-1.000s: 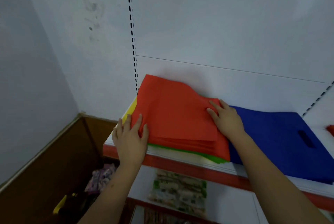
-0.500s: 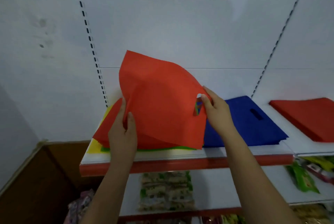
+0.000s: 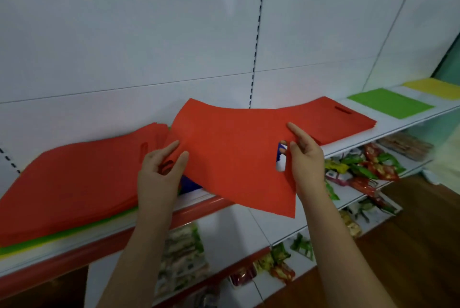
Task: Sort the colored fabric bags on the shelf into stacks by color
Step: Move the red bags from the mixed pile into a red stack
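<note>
Head view: left hand (image 3: pixel 159 173) and right hand (image 3: pixel 305 158) both pinching a red fabric bag (image 3: pixel 234 156), held above the shelf (image 3: pixel 373 143) edge. Beyond the right hand, the sorted red stack (image 3: pixel 331 118); left of the left hand, a mixed pile (image 3: pixel 74 183). Blue probably underneath. Risk: limp fabric sagging, landing askew.

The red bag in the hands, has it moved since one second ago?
Yes. The held red bag has left the mixed pile and now hangs rightward over the shelf edge, towards the red stack.
</note>
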Demonstrator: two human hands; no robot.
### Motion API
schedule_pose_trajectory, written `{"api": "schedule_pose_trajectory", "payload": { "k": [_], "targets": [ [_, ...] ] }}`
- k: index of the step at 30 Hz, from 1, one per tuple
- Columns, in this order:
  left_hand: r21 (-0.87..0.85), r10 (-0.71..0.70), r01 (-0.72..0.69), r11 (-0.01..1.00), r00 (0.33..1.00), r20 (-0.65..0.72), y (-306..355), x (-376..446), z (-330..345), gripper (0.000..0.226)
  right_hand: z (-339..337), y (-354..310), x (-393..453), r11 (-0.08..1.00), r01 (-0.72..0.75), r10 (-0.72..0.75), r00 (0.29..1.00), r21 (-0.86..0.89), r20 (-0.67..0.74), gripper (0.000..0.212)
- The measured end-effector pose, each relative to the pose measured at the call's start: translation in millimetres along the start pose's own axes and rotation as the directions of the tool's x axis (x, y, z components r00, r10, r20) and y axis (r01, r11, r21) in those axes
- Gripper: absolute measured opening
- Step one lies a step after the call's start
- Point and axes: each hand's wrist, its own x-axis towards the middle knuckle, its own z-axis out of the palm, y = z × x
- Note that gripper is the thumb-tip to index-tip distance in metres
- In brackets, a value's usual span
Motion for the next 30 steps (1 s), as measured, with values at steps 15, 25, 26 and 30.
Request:
{"api": "schedule_pose_trajectory", "payload": {
  "k": [15,25,26,30],
  "targets": [
    [0.331,0.075,-0.104,0.938,0.992,0.099,16.9,-24.2,282.3,0.038,-228.3,66.7,165.8,0.995,-0.093,0.090,0.991,-0.024,-0.095,0.046],
    [0.410,0.061,-0.100,0.906,0.992,0.107,-7.1,6.6,400.0,0.033,-269.7,126.1,286.1,0.984,-0.083,0.082,0.997,-0.159,-0.016,0.042],
    [0.409,0.064,-0.095,0.908,0.994,0.089,-10.1,13.6,408.6,0.028,-267.1,132.4,302.6,0.977,-0.052,0.053,0.999,-0.205,0.003,0.042],
    [0.399,0.008,-0.025,0.917,0.999,0.044,-17.4,37.9,433.8,0.023,-251.4,144.4,374.6,0.897,0.114,-0.040,0.983,-0.427,0.178,0.041]
  ]
}}
